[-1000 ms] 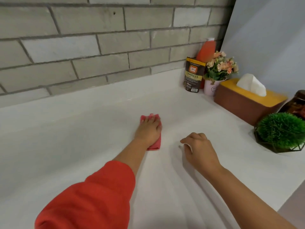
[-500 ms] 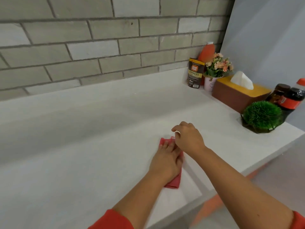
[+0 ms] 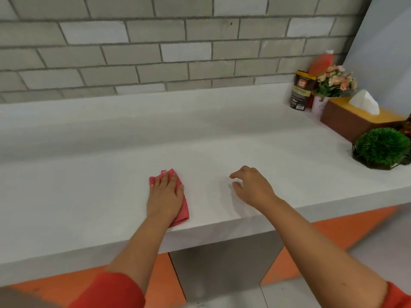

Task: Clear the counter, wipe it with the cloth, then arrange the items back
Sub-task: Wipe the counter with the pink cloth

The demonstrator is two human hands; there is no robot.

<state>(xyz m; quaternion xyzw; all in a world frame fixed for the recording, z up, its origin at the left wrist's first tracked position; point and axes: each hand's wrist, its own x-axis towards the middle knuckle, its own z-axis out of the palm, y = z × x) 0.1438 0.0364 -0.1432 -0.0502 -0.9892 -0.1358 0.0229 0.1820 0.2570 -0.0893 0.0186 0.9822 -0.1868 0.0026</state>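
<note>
One red cloth (image 3: 184,211) was pressed flat on the counter (image 3: 100,174), near its front edge, by the left hand (image 3: 165,196), whose fingers were laid out straight. The right hand (image 3: 253,187) was held over the counter to the right of the cloth, apart from it. Its fingers were loosely bent and nothing was held in it. Near the back right corner, one brown bag (image 3: 301,91), one orange bottle (image 3: 320,64), one pot of flowers (image 3: 334,82), one tissue box (image 3: 347,123) and one green plant (image 3: 381,146) were kept close together.

The person wears a red long-sleeved top. The left sleeve (image 3: 111,292), at seven o'clock, sits bunched in soft folds near the elbow. Of the right sleeve (image 3: 400,296) only the edge shows, at four o'clock.
</note>
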